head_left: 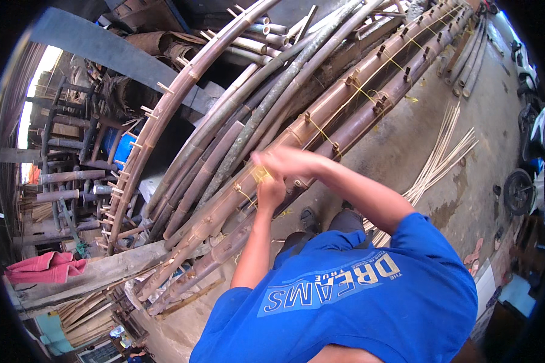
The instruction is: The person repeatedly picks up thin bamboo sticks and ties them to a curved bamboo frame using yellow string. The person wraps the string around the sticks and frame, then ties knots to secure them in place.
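Note:
Two long brown bamboo poles run side by side diagonally in front of me, an upper pole [330,100] and a lower pole [360,124]. Short dark pegs [379,101] stick out of both, and thin yellow cord [361,91] crosses the gap between them. My left hand [270,189] is closed at the upper pole, around a bit of yellow cord [262,173]. Across its top passes my right hand [289,163], smeared by motion, so its fingers cannot be made out. Part of the left hand's fingers is hidden behind it.
A curved bamboo pole with pale pegs [163,115] rises at the left. Behind the work lies a pile of bamboo poles [248,136]. Thin pale sticks [439,160] are spread on the floor at right, near a motorcycle wheel [518,190]. A red cloth [45,268] lies at lower left.

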Motion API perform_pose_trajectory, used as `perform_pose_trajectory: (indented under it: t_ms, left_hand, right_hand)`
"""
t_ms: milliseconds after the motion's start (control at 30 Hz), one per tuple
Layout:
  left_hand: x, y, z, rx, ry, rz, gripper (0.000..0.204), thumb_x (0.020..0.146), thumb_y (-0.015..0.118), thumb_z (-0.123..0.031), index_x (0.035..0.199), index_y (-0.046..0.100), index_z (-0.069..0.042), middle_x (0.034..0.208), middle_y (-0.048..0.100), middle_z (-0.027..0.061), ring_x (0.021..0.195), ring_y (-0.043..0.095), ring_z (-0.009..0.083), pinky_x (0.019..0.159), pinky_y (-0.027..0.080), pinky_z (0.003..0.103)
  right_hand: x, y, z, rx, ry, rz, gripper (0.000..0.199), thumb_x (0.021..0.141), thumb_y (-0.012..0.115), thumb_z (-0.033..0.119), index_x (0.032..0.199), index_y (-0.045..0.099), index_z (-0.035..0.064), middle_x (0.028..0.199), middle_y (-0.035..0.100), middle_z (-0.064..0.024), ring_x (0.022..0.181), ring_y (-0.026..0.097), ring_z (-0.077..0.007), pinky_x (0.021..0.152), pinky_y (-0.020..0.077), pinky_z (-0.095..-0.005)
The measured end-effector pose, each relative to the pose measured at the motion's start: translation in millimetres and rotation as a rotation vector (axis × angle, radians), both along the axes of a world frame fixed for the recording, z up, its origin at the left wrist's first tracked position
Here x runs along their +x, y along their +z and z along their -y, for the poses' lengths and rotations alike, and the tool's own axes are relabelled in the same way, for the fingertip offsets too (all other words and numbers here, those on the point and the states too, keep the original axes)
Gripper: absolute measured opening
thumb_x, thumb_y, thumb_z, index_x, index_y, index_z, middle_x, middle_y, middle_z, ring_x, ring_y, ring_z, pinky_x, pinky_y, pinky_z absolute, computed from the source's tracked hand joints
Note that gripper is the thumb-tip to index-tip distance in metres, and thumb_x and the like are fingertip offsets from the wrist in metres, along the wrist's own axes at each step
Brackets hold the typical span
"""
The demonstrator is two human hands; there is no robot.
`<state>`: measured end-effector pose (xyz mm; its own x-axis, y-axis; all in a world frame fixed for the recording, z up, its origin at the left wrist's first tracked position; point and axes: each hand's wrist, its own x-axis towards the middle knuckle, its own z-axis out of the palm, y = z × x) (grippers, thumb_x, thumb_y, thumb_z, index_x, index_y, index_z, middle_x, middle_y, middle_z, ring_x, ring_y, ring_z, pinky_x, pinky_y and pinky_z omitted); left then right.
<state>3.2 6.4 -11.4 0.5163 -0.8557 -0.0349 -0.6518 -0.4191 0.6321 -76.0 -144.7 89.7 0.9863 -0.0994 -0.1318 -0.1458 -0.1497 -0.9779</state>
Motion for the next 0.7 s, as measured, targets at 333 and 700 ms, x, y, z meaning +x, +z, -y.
perform_pose_trajectory:
  t_ms: [333, 700]
  left_hand:
    - [22, 100, 74, -0.414, 0.226, -0.358, 0.027, 0.105, 0.051, -0.019, 0.101, 0.069, 0.0, 0.076, 0.067, 0.0036, 0.069, 0.061, 0.0086, 0.067, 0.049, 0.026]
    - [137, -10, 31, 0.032, 0.189, 0.111, 0.043, 0.098, 0.052, -0.033, 0.123, 0.065, 0.0, 0.106, 0.07, 0.0238, 0.099, 0.068, 0.0397, 0.087, 0.052, 0.045]
  right_hand:
    - [-103, -96, -57, -0.464, -0.02, 0.113, 0.053, 0.102, 0.047, 0.042, 0.069, 0.067, 0.0051, 0.07, 0.063, -0.0198, 0.077, 0.061, -0.0369, 0.076, 0.0462, -0.05]
    - [-91, -69, -122, -0.892, -0.087, 0.074, 0.029, 0.091, 0.062, 0.038, 0.099, 0.071, 0.0118, 0.097, 0.069, -0.0112, 0.108, 0.059, -0.0285, 0.108, 0.0296, -0.0569]
